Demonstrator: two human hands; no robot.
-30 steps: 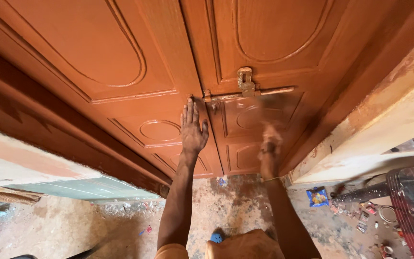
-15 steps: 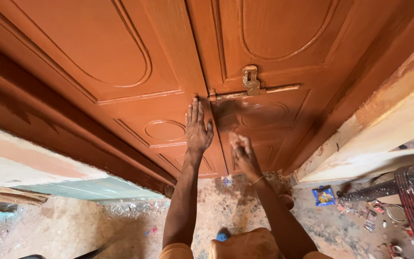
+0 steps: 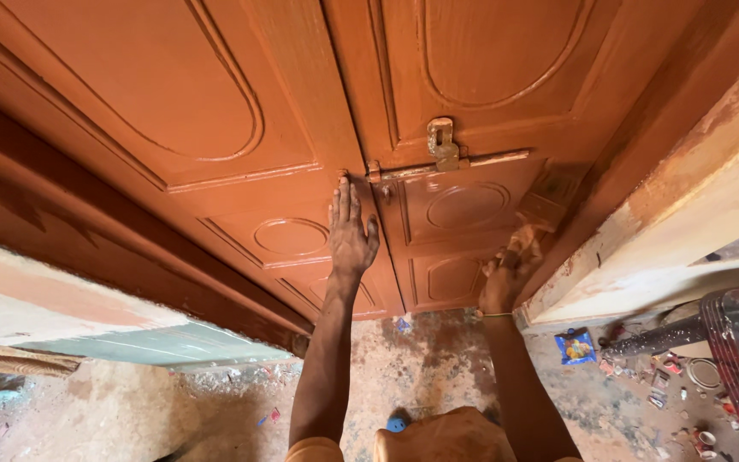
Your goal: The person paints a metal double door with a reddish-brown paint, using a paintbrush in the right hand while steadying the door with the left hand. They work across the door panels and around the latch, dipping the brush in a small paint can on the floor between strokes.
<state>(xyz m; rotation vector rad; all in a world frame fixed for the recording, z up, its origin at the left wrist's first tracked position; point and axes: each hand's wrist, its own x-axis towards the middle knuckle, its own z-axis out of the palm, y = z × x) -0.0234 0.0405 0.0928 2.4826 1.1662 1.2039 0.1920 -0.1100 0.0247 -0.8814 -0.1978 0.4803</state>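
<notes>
Left hand point(image 3: 351, 235) flat, released, on door point(image 3: 215, 128); right hand point(image 3: 506, 274) clenched grasping sandpaper point(image 3: 540, 205) beneath latch point(image 3: 442, 145).

Warm, even daylight, soft shadow along the left frame, wide-angle edge bending, mild blur at right.

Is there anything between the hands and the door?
For the left hand, nothing: it lies flat on the door. The right hand holds a pale rag or pad against the door's lower right panel, so that sits between it and the wood.
</notes>
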